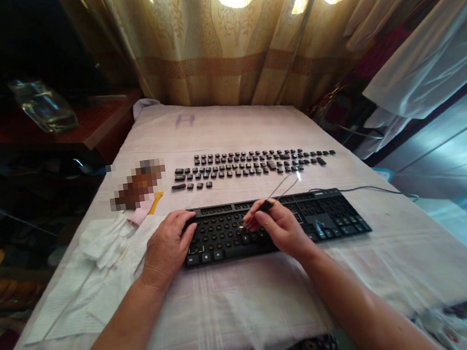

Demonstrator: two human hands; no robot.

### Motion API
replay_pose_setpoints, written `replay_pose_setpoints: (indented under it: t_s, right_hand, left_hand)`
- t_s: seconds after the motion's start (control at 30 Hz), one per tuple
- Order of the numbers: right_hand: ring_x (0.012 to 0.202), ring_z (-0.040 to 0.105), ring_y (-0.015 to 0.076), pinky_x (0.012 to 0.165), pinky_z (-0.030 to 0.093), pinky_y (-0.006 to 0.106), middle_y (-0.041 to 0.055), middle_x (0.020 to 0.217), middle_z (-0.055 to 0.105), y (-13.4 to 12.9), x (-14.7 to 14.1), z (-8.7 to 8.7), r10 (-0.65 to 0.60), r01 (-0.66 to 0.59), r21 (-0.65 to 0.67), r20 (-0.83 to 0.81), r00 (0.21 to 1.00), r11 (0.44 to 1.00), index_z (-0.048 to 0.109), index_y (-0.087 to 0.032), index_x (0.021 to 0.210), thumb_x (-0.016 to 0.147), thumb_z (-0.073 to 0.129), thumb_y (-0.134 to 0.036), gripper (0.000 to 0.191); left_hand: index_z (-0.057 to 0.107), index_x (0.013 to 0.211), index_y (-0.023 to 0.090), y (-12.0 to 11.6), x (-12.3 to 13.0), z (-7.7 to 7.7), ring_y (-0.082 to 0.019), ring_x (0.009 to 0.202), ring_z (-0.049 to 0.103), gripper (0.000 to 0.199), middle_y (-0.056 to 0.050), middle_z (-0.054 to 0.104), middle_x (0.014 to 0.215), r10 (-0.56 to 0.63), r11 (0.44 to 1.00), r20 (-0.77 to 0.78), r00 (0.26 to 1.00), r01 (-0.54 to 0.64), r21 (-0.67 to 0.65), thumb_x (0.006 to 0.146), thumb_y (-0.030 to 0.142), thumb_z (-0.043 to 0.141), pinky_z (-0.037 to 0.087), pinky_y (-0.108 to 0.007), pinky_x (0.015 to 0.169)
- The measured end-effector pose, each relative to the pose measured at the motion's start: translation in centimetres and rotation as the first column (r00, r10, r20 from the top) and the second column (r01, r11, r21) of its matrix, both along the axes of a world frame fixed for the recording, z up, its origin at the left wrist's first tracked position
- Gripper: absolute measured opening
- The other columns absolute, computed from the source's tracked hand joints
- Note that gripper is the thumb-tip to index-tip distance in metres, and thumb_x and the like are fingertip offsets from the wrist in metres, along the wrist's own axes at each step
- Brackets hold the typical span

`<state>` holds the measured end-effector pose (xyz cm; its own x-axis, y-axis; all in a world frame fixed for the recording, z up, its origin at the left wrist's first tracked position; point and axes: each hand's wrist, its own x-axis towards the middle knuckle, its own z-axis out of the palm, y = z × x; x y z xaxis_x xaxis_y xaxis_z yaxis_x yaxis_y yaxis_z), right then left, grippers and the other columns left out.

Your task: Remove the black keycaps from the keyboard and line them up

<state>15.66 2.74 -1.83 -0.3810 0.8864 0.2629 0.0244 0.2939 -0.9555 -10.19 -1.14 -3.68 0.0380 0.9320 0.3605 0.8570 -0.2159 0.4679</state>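
Observation:
A black keyboard (226, 254) lies in front of me, most of its keycaps off and a few still on along its front row and right end. My left hand (165, 242) grips its left end, thumb over the upper side. Over the middle of the board, my right hand (281, 225) is closed on a wire keycap puller (267, 205), with black handle in the fingers and two wire prongs pointing up and away. Beneath those fingertips shows a small white tip (241, 227), too small to name. Loose black keycaps (237, 166) lie in rows behind the keyboard.
White cloths (86, 269) lie on the left, near a yellow-handled item (156, 202) and a blurred-out patch. The keyboard cable (373, 186) runs off right. A glass jar (44, 105) stands on a dark cabinet at left. Curtains (209, 57) hang behind the cloth-covered table (250, 299).

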Motion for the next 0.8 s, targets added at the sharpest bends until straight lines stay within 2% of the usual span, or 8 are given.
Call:
replay_pose_setpoints:
  t_s: [0.1,0.27,0.33,0.43,0.5,0.63,0.8]
  right_hand:
    - [0.072,0.068,0.0154,0.067,0.058,0.031,0.0042,0.086,0.072,0.2,0.1,-0.1,-0.073,0.064,-0.084,-0.112,0.991,0.994,0.058,-0.021,0.094,0.092,0.058,-0.05,0.029]
    - [0.071,0.067,0.0151,0.068,0.059,0.032,0.0053,0.087,0.072,-0.4,-0.4,0.0,-0.048,0.042,-0.068,-0.084,0.995,0.997,0.058,-0.021,0.093,0.092,0.058,-0.052,0.031]
    - [0.072,0.068,0.0153,0.069,0.059,0.032,0.0052,0.087,0.072,-0.6,-0.7,0.3,-0.037,0.033,-0.05,-0.075,0.996,0.998,0.058,-0.021,0.094,0.093,0.058,-0.051,0.03]
    - [0.075,0.068,0.0165,0.071,0.059,0.033,0.0048,0.085,0.071,-1.0,-1.2,0.7,-0.011,0.009,-0.024,-0.058,0.998,1.0,0.057,-0.022,0.095,0.093,0.056,-0.05,0.028]
    - [0.074,0.068,0.0164,0.07,0.059,0.033,0.0045,0.085,0.071,-1.2,-1.6,1.0,0.008,-0.008,0.004,-0.044,0.999,1.0,0.057,-0.022,0.095,0.095,0.054,-0.049,0.027]
    - [0.073,0.067,0.0153,0.071,0.057,0.031,0.0037,0.086,0.07,-1.6,-2.4,1.2,0.036,-0.035,0.068,-0.007,0.999,0.997,0.058,-0.022,0.096,0.097,0.051,-0.043,0.022]
    - [0.078,0.066,0.0162,0.074,0.055,0.031,0.004,0.088,0.068,-1.8,-3.1,0.7,0.064,-0.072,0.136,0.061,0.996,0.988,0.061,-0.023,0.096,0.098,0.05,-0.036,0.018]
  left_hand:
    - [0.065,0.112,0.021,0.0,0.0,0.1,-0.024,0.106,0.064,0.029,-0.008,0.068,0.114,0.011,1.0,-0.015,1.0,-0.011,0.011,0.095,0.033,0.046,0.051,-0.04,0.095]
    - [0.068,0.108,0.022,-0.8,1.0,1.1,-0.026,0.103,0.063,0.025,-0.009,0.071,0.11,0.053,0.987,-0.102,0.993,-0.037,0.156,0.094,0.033,0.051,0.049,-0.042,0.094]
    - [0.069,0.108,0.022,-1.3,1.8,1.6,-0.026,0.102,0.063,0.025,-0.009,0.072,0.107,-0.016,0.982,-0.092,0.996,0.033,0.187,0.093,0.037,0.055,0.048,-0.042,0.092]
    - [0.068,0.112,0.023,-1.8,3.1,1.8,-0.025,0.099,0.064,0.032,-0.008,0.073,0.104,-0.158,0.975,-0.029,0.987,0.161,0.156,0.089,0.044,0.061,0.047,-0.042,0.092]
    - [0.067,0.113,0.024,-2.0,3.6,1.7,-0.025,0.098,0.065,0.036,-0.008,0.073,0.104,-0.209,0.971,0.019,0.978,0.205,0.124,0.086,0.047,0.063,0.045,-0.043,0.093]
    - [0.068,0.11,0.023,-1.9,3.9,1.5,-0.025,0.094,0.066,0.036,-0.007,0.074,0.1,-0.256,0.964,0.091,0.963,0.247,0.099,0.085,0.048,0.065,0.045,-0.042,0.089]
    - [0.069,0.098,0.023,-1.8,3.8,1.5,-0.021,0.084,0.067,0.02,-0.004,0.075,0.089,-0.239,0.969,0.174,0.955,0.224,0.104,0.088,0.039,0.062,0.047,-0.039,0.083]
